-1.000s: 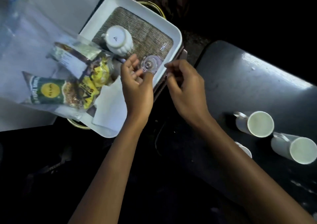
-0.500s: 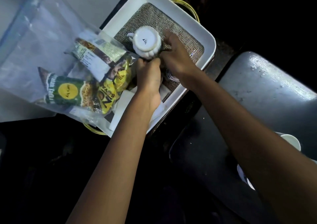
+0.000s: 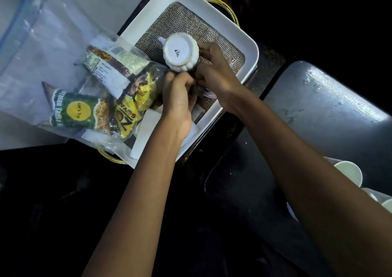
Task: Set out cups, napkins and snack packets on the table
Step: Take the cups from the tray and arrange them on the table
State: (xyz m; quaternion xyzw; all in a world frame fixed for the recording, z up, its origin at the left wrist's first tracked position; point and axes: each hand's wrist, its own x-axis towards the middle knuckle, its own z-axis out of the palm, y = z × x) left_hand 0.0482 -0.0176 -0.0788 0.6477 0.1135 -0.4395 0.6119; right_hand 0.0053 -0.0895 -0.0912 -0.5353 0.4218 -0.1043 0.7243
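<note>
A white ribbed cup is upside down over the woven mat of a white tray, its base facing me. My right hand wraps round the cup's right side, while my left hand curls against its near edge. Just beneath my right hand, part of a clear glass shows. Snack packets lie in a clear plastic bag over the tray's left end: a green one, a yellow one and a brown-and-white one. White napkins sit in the tray's near corner.
A dark grey table stands at the right, with white cups partly in view at its right edge behind my right forearm. A gold wire handle sticks out behind the tray. The floor below is dark.
Both hands left the clear glass at the tray's near edge and moved up to the upside-down white cup, closing round it. The view shifted left, so the table cups slid to the frame's edge.
</note>
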